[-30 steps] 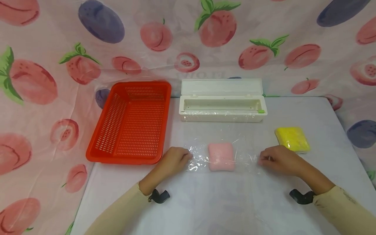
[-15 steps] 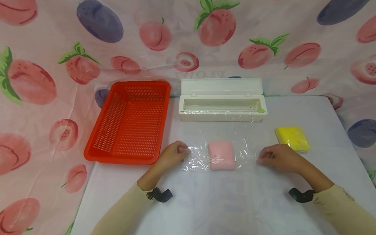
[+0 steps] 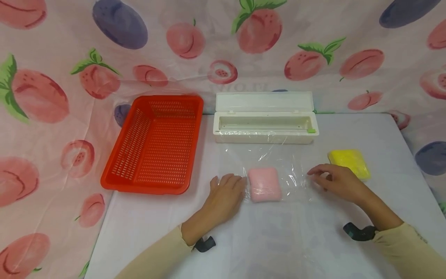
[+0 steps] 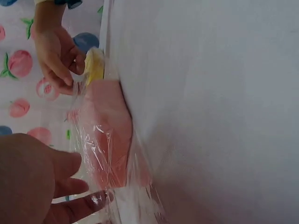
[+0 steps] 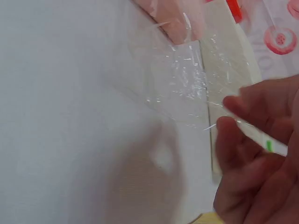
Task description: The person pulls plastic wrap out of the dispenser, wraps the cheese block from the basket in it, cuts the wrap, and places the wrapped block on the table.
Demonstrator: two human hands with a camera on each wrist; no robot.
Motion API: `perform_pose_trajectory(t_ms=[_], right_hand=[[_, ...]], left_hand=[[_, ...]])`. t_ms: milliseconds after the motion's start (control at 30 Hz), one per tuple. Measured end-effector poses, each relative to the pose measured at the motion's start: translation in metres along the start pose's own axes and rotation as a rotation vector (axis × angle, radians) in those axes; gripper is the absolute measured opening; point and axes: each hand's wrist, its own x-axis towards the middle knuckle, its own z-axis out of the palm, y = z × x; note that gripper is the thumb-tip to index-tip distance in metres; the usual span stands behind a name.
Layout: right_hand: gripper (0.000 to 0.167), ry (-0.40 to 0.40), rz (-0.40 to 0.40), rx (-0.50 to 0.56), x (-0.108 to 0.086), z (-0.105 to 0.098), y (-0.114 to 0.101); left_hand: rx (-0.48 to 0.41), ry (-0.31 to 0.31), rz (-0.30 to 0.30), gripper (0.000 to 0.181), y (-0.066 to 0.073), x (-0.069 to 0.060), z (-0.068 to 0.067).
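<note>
A pink, soft-looking square block (image 3: 265,185), its kind unclear, lies under a sheet of clear cling film (image 3: 294,174) on the table. Just left of the block is my left hand (image 3: 224,197), its fingers stretched out over the film's left part. In the left wrist view, the fingertips (image 4: 96,200) touch the film. My right hand (image 3: 339,182) hovers by the film's right edge. Its thumb and forefinger stand apart in the right wrist view, close to that edge. A yellow square block (image 3: 349,162), which looks film-wrapped, lies behind the right hand, partly covered by it.
Behind the pink block stands a white cling film dispenser (image 3: 266,138), lid raised, with a green slider (image 3: 311,131). A red perforated basket (image 3: 189,170) sits to the left. Fruit-print sheeting (image 3: 258,69) hangs behind the white table (image 3: 167,221).
My left hand has left the film's left edge and moved right, its fingers straightening beside the pink block. My right hand has risen slightly and its fingers have loosened at the film's right edge.
</note>
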Motion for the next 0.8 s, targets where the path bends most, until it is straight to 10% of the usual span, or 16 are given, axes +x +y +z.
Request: perform_pose_trajectory(t_ms=[333, 800], right_hand=[[0.012, 0.066, -0.248, -0.064, 0.004, 0.036, -0.004], [0.016, 0.084, -0.083, -0.217, 0.011, 0.054, -0.012]], left_hand=[[-0.184, -0.115, -0.06, 0.013, -0.009, 0.02, 0.0], [-0.054, 0.03, -0.098, 0.017, -0.011, 0.019, 0.011]])
